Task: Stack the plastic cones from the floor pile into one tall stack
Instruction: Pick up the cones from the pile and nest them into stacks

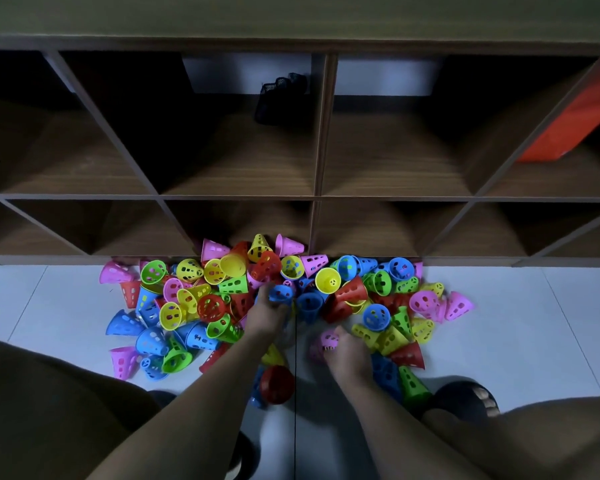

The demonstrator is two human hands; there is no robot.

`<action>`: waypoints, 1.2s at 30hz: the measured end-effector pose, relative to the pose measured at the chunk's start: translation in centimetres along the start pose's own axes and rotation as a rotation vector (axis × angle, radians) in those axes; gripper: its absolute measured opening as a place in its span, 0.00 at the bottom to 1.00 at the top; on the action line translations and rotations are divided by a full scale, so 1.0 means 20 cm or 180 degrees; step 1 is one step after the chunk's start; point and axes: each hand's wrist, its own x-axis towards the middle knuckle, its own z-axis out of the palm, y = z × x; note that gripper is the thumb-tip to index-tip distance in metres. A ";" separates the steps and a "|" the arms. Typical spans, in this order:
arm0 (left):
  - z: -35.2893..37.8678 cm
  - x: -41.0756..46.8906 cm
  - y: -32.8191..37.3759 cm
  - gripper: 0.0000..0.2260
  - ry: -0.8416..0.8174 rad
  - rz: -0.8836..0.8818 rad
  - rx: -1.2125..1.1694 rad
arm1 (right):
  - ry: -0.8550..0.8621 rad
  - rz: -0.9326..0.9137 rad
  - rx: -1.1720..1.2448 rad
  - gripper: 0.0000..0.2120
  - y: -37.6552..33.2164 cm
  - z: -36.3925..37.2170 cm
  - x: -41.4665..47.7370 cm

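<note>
A pile of several perforated plastic cones (222,292) in pink, yellow, green, blue and red covers the white floor in front of a shelf. My left hand (267,315) reaches into the middle of the pile and grips a blue cone (280,293). My right hand (343,356) is nearer to me and grips a pink cone (328,339) that looks blurred. A red cone (277,382) lies beneath my left forearm, with blue cones beside it.
A brown wooden cubby shelf (317,199) stands right behind the pile. One cubby holds a dark mesh bag (279,97), another an orange object (568,112). My knees fill both lower corners, and my sandalled foot (465,398) sits at the right. White floor tiles (516,334) flank the pile.
</note>
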 end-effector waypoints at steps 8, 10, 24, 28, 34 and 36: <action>0.01 0.05 0.01 0.13 -0.0124 -0.0357 0.0222 | -0.0469 0.0015 0.0605 0.17 0.09 -0.04 0.03; 0.01 0.05 0.02 0.12 -0.0014 -0.0285 0.0636 | -0.0602 0.0090 0.0801 0.16 0.12 -0.05 0.02; 0.19 -0.20 0.12 0.08 0.0117 0.0469 0.0123 | 0.0064 0.1541 0.0521 0.14 0.59 -0.06 -0.19; 0.28 -0.25 0.10 0.13 -0.0299 0.0178 -0.0331 | 0.0360 0.1843 0.0807 0.20 0.65 -0.11 -0.22; 0.41 -0.13 -0.07 0.15 -0.0568 -0.0334 -0.0248 | 0.0278 0.2302 0.1146 0.24 0.73 -0.12 -0.22; 0.44 -0.14 -0.06 0.16 -0.0540 -0.0503 -0.0177 | 0.0228 0.2229 0.1319 0.21 0.73 -0.12 -0.20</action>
